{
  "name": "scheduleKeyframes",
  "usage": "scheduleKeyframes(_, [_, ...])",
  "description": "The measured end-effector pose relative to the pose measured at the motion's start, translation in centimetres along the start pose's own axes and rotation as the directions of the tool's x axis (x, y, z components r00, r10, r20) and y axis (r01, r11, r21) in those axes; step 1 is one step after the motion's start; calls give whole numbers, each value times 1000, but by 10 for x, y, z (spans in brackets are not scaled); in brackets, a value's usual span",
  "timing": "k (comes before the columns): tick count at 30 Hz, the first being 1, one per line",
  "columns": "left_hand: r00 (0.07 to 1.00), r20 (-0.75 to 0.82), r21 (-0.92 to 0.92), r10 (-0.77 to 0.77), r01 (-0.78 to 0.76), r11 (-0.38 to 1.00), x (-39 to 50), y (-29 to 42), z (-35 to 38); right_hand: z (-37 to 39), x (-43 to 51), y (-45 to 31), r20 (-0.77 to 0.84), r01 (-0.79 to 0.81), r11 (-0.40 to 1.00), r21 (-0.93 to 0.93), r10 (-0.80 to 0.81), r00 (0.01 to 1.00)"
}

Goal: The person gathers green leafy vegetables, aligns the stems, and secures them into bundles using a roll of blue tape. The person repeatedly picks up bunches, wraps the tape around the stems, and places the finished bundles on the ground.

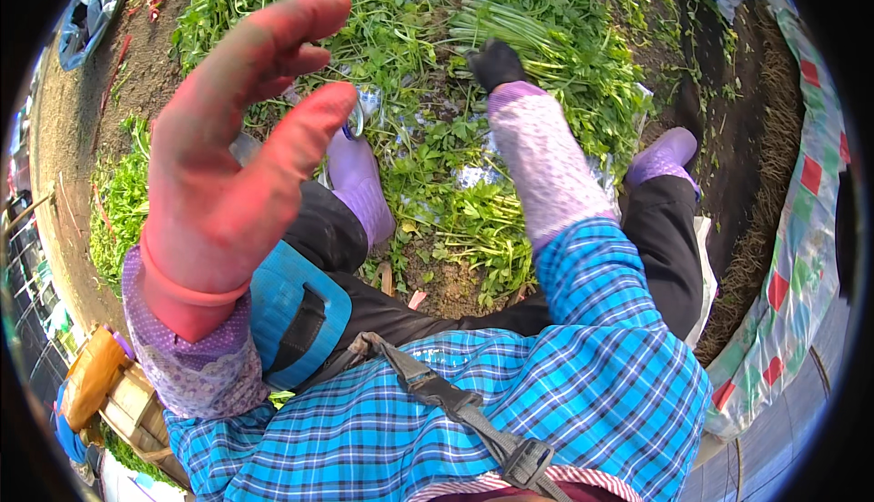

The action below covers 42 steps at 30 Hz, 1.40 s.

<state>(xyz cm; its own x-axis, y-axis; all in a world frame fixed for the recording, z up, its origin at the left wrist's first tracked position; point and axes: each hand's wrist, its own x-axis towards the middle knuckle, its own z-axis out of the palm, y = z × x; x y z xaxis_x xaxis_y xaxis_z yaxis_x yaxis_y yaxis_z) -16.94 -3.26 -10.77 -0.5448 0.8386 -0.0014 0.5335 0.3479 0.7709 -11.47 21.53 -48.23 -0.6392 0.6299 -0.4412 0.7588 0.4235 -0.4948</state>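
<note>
My left hand (239,140), in a red rubber glove, is raised close to the camera with thumb and fingers apart and nothing seen between them. My right hand (497,66), in a black glove, lies at the near edge of a bundle of leafy green stalks (539,34), its fingers curled; whether it grips any stalks cannot be told. Cut leafy greens (382,17) cover the ground before me. A smaller pile of greens (488,229) lies between my legs. Beyond my left thumb a curved metal edge (356,120) shows in part.
Purple boots (358,181) stand either side of the greens. A blue plastic bag (95,17) lies at the far left. Patterned plastic sheeting (785,283) runs along the right. A slatted wooden basket (136,403) is at the lower left, an orange bag (92,372) beside it.
</note>
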Motion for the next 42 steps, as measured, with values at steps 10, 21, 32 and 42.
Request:
scheduleKeyframes(10, [998, 1, -6, 61, -61, 998, 2, -13, 1, 63, -27, -62, 136, 190, 957, 219, -223, 965])
scheduleKeyframes(21, [998, 39, -48, -50, 52, 997, -7, -3, 2, 41, -19, -18, -184, 571, 688, 447, -554, 812])
scheduleKeyframes(32, [986, 125, 9, 109, -111, 994, 12, -7, -5, -113, 125, 275, -254, -184, 963, -197, 131, 958])
scheduleKeyframes(42, [996, -93, -84, 16, -24, 996, -9, -7, -14, -132, 42, 106, -586, 464, 837, 291, -227, 777])
